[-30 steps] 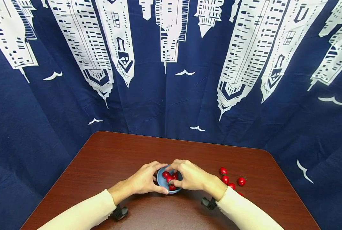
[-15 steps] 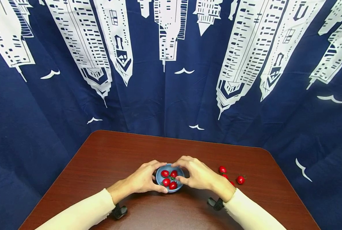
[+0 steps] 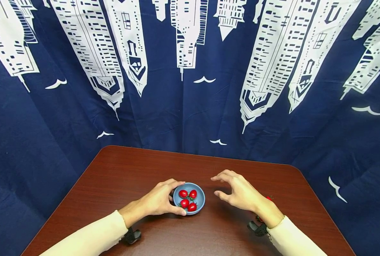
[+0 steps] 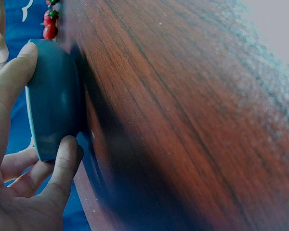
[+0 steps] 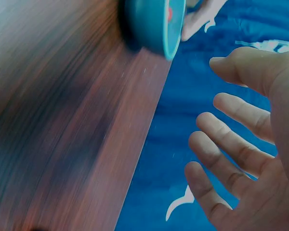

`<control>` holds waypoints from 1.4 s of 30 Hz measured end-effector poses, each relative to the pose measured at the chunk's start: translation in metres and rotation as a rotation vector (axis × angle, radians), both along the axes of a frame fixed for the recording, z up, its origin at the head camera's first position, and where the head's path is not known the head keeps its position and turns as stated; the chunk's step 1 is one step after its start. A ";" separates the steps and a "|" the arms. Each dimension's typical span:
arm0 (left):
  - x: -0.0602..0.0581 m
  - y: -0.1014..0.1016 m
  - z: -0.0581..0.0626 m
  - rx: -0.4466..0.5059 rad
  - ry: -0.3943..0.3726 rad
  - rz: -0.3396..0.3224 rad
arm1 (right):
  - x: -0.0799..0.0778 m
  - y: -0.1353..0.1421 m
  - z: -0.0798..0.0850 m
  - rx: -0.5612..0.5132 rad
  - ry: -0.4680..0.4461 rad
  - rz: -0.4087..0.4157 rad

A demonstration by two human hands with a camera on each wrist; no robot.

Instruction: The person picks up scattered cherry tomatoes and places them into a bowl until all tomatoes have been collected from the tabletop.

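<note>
A small blue bowl (image 3: 200, 201) sits on the table with several red cherry tomatoes (image 3: 193, 193) inside. My left hand (image 3: 156, 200) grips the bowl from its left side, the thumb at the near edge and the fingers round the far side. The left wrist view shows the bowl's outer wall (image 4: 54, 98) between thumb and fingers. To the right of the bowl, apart from it, my right hand (image 3: 241, 191) hovers with fingers spread and nothing held; its palm shows in the right wrist view. More cherry tomatoes (image 3: 269, 197) lie under the right forearm, mostly hidden.
The brown wooden table (image 3: 139, 167) has rounded far corners. A dark blue curtain (image 3: 164, 117) printed with white buildings and birds hangs behind it. Dark straps with small devices are worn on both wrists.
My right hand has let go of a tomato in the bowl, lifted out and moved right, now covering most of the loose tomatoes. My left hand stays on the bowl.
</note>
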State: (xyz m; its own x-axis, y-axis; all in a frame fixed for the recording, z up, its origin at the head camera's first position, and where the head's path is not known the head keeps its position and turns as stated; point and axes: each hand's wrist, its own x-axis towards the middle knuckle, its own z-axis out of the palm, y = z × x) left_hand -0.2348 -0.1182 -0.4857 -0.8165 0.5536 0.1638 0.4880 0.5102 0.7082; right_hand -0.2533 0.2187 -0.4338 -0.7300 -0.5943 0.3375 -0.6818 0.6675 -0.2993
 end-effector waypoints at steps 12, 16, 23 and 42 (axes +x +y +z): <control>0.000 0.001 -0.001 0.007 0.005 -0.001 | -0.012 0.062 -0.014 -0.026 0.013 -0.111; -0.001 0.000 -0.001 0.006 0.008 -0.001 | -0.020 0.079 -0.023 -0.018 0.014 -0.162; 0.000 0.001 -0.001 0.013 -0.005 -0.003 | -0.027 0.097 -0.036 0.004 -0.017 -0.237; -0.001 -0.001 -0.003 0.002 -0.001 -0.001 | -0.038 0.100 -0.046 -0.053 -0.178 -0.314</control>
State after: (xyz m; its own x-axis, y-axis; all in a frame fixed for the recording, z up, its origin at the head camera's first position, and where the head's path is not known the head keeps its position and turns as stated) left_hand -0.2363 -0.1188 -0.4884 -0.8164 0.5536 0.1644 0.4878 0.5086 0.7095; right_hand -0.2916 0.3186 -0.4795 -0.9241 -0.3173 0.2132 -0.3805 0.8161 -0.4349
